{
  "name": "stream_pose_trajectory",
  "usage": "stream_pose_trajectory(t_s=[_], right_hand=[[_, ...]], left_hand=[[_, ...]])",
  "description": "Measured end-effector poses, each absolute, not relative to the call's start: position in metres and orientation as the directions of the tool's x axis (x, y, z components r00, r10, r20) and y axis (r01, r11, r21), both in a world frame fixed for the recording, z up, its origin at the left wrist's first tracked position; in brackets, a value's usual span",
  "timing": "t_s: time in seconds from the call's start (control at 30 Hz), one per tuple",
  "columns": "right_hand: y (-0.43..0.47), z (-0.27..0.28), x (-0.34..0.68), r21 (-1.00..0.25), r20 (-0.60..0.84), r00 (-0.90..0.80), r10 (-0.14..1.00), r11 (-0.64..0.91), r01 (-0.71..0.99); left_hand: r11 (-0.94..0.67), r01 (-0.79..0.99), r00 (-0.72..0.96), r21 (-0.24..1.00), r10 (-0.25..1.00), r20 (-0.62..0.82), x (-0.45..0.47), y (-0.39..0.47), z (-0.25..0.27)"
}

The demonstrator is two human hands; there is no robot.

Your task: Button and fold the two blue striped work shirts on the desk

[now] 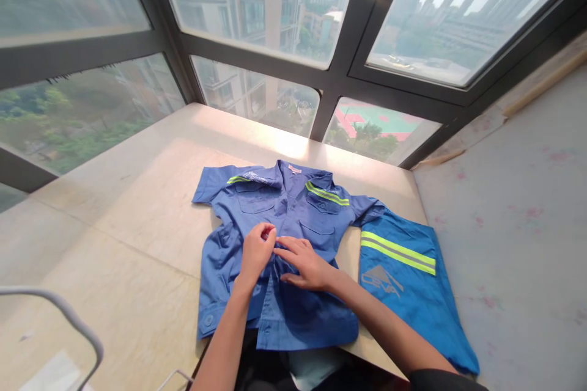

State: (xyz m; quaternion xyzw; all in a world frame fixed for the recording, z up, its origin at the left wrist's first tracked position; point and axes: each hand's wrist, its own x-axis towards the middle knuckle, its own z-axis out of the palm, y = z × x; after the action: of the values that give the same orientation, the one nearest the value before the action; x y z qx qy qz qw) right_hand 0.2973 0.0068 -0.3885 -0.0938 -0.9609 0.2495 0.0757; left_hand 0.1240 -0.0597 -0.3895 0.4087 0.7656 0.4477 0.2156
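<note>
A blue short-sleeved work shirt (pixel 316 311) with yellow-green reflective stripes lies front side up, its collar towards the window. Its upper front is parted at the neck, and the lower front edge hangs loose near me. At the middle of the front, my left hand (pixel 257 252) pinches the shirt's front edge between thumb and forefinger. Whatever small part sits inside that pinch is hidden. Beside it, my right hand (pixel 306 264) rests on the cloth with its fingers stretched out and apart, the fingertips close to the left hand's.
A folded brighter-blue garment (pixel 398 293) with a reflective stripe and grey logo lies right of the shirt, touching its sleeve. Both lie on a pale stone sill (pixel 137 208). Dark window frames (pixel 257 52) rise behind. A grey cable (pixel 68 311) curves at lower left.
</note>
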Motion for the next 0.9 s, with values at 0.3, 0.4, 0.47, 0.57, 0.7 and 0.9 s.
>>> stream_pose_trajectory(t_s=[0.3, 0.4, 0.47, 0.57, 0.7, 0.9], right_hand=[[-0.016, -0.460, 0.375, -0.454, 0.021, -0.777, 0.629, 0.699, 0.553], [-0.007, -0.470, 0.381, -0.459, 0.076, -0.749, 0.659, 0.690, 0.560], [0.000, -0.474, 0.383, -0.460, 0.105, -0.737, 0.668, 0.690, 0.559], [0.007, -0.477, 0.384, -0.472, 0.124, -0.734, 0.668, 0.690, 0.549], [0.012, -0.479, 0.386, -0.516, 0.120, -0.733, 0.670, 0.673, 0.530], [0.020, -0.479, 0.386, -0.624, 0.087, -0.714, 0.694, 0.597, 0.504]], left_hand=[[-0.010, 0.828, -0.078, 0.561, 0.988, 0.132, 0.119, -0.167, -0.435], [-0.084, 0.887, 0.048, 0.455, 0.995, 0.091, 0.108, -0.182, -0.446], [-0.129, 0.896, 0.103, 0.425, 0.991, 0.084, 0.100, -0.186, -0.450], [-0.191, 0.890, 0.153, 0.415, 0.981, 0.122, 0.088, -0.188, -0.454], [-0.242, 0.867, 0.141, 0.435, 0.958, 0.250, 0.076, -0.190, -0.454], [-0.289, 0.819, 0.016, 0.496, 0.876, 0.483, 0.073, -0.216, -0.405]])
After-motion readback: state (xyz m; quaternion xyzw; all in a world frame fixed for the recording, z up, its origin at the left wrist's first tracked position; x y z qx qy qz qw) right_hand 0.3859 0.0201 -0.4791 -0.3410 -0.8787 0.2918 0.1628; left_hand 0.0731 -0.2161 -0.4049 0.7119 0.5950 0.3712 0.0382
